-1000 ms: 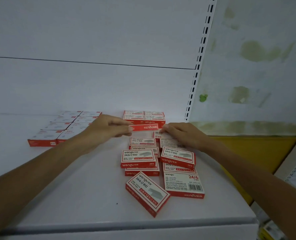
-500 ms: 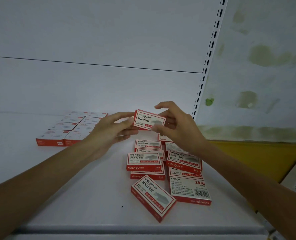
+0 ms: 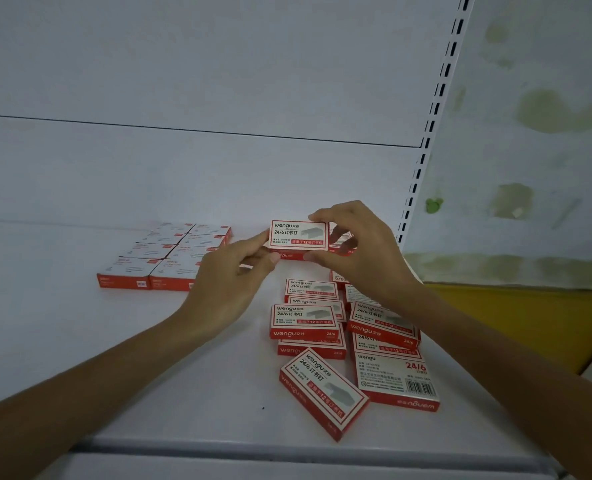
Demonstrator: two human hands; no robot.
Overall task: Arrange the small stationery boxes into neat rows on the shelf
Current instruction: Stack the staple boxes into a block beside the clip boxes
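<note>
Fingers [image 3: 317, 218] of the right hand [image 3: 360, 251] pinch the top and bottom edges of a red-and-white staple box [image 3: 298, 234], while the left hand [image 3: 234, 271] closes thumb and fingertips on its left end; both hands are clamped on this one box, held face-up, just clear of the shelf [image 3: 183, 393] and directly above a box row [image 3: 339, 249] at the back, most of it hidden behind the hands. The step in hand appears to be squaring a single box before setting it down; the next move likely calls for lowering it flat, label upright, flush against that back row. Nearer the camera, a loose pile [image 3: 350, 327] of the same boxes lies overlapped and askew: about nine can be counted, though some are partly covered and the number is uncertain. One of them, an angled box [image 3: 324, 391], sits turned at the shelf's front, and a flipped box [image 3: 396, 379] beside it shows its barcode side. To the left, well apart, a neat block [image 3: 164, 256] of eight boxes stands in two columns of four. Most of the sorting looks still to be done.
</note>
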